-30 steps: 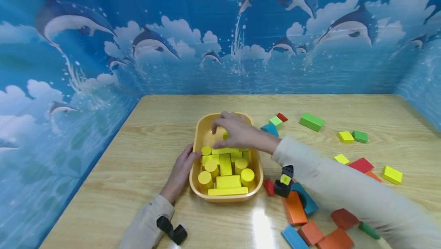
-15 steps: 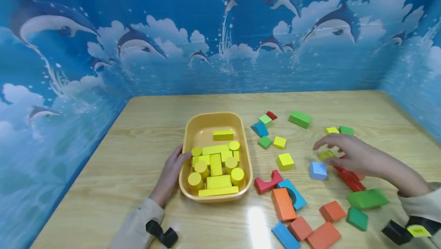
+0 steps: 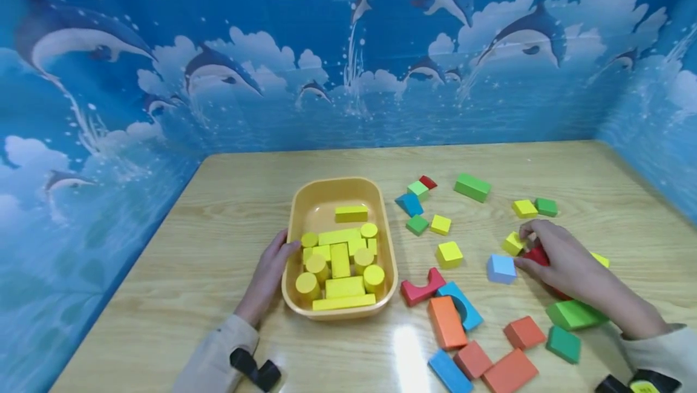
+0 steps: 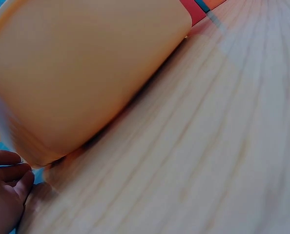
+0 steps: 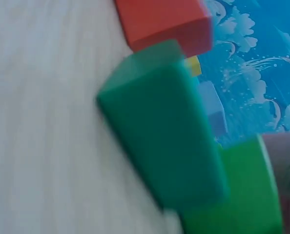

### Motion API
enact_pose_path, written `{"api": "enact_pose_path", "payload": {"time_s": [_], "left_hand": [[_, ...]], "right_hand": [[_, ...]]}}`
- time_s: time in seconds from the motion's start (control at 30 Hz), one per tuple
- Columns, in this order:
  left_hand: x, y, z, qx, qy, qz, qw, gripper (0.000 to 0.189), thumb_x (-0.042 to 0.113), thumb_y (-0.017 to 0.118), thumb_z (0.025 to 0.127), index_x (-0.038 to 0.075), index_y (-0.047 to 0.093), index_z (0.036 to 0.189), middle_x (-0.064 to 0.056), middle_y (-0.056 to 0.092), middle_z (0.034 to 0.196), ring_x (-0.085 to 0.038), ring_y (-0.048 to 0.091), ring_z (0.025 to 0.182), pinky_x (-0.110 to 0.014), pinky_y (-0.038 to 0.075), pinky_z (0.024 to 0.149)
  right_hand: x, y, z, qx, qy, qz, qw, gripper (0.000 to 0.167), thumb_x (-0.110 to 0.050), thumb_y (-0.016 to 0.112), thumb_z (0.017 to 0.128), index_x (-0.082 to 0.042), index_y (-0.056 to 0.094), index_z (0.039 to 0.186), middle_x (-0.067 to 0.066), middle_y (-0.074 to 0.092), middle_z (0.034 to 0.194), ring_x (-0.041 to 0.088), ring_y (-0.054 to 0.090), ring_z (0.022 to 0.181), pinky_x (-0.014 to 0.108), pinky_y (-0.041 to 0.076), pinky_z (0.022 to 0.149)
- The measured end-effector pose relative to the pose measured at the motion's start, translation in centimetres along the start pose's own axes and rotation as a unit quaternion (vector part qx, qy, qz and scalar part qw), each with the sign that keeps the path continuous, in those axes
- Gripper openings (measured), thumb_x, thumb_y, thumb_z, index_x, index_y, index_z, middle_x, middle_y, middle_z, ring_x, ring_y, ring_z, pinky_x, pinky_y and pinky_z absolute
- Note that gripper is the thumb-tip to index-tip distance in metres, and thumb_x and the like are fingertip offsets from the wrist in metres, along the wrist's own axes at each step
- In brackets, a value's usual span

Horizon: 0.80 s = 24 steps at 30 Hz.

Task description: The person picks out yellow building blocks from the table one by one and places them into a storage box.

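A tan tray (image 3: pixel 318 190) holds several yellow cylinders and blocks, mostly in its near half. My left hand (image 3: pixel 268 274) holds the tray's left side, thumb at the rim; in the left wrist view its fingers (image 4: pixel 8 173) lie at the tray's outer wall. On the right, my right hand (image 3: pixel 566 260) reaches down with bent fingers over a red block (image 3: pixel 536 255), which shows in the gap between thumb and fingers. Its index finger is close to a yellow block (image 3: pixel 513 243), its thumb beside a light-blue block (image 3: pixel 501 268). The palm side is hidden.
Loose blocks lie right of the tray, including a yellow cube (image 3: pixel 449 255), a red arch (image 3: pixel 422 288), a blue arch (image 3: pixel 463 306), an orange block (image 3: pixel 448 323) and a dark green block (image 3: pixel 563 344). A dolphin-print curtain (image 3: pixel 348 121) stands behind the table.
My right hand moved from over the tray to the blocks at right, and its thumb and finger drew closer together. The left hand stays at the tray.
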State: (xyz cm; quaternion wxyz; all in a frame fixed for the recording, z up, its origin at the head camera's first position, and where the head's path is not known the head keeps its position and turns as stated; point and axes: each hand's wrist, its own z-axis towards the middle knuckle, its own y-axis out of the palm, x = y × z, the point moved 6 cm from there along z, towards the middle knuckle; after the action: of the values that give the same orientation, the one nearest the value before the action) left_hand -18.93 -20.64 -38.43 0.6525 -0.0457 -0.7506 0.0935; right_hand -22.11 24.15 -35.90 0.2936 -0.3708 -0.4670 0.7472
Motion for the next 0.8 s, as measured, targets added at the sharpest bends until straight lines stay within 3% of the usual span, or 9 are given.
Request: {"api": "enact_pose_path", "payload": {"time_s": [0.13,0.3,0.8], "left_hand": [[-0.1,0.1,-0.1,0.001,-0.005,0.007,1.0,0.052,0.026,0.045,0.098,0.004,0.039,0.145,-0.02,0.044,0.144,-0.033,0.045,0.13,-0.045,0.037,0.108],[-0.1,0.0,0.1,-0.003,-0.018,0.011,0.9998,0.054,0.031,0.045,0.098,0.007,0.037,0.147,-0.017,0.039,0.149,-0.032,0.039,0.135,-0.046,0.033,0.111],[0.0,0.0,0.2,-0.006,-0.023,0.017,0.9996,0.057,0.032,0.044,0.098,0.006,0.035,0.147,-0.018,0.037,0.15,-0.033,0.037,0.136,-0.046,0.031,0.111]], "right_hand": [[-0.2,0.9,0.3,-0.006,0.009,-0.015,0.9998,0.054,-0.005,0.078,0.077,-0.001,0.052,0.125,0.02,0.057,0.111,0.031,0.056,0.088,0.048,0.049,0.07],[-0.4,1.3,0.3,0.026,-0.007,-0.028,0.9992,0.041,-0.004,0.076,0.077,-0.007,0.063,0.115,0.019,0.056,0.112,0.039,0.054,0.096,0.057,0.045,0.074],[-1.0,0.8,0.3,0.043,-0.019,-0.004,0.9989,0.043,0.006,0.076,0.073,-0.004,0.064,0.114,0.012,0.065,0.105,0.026,0.059,0.088,0.042,0.05,0.066]]}}
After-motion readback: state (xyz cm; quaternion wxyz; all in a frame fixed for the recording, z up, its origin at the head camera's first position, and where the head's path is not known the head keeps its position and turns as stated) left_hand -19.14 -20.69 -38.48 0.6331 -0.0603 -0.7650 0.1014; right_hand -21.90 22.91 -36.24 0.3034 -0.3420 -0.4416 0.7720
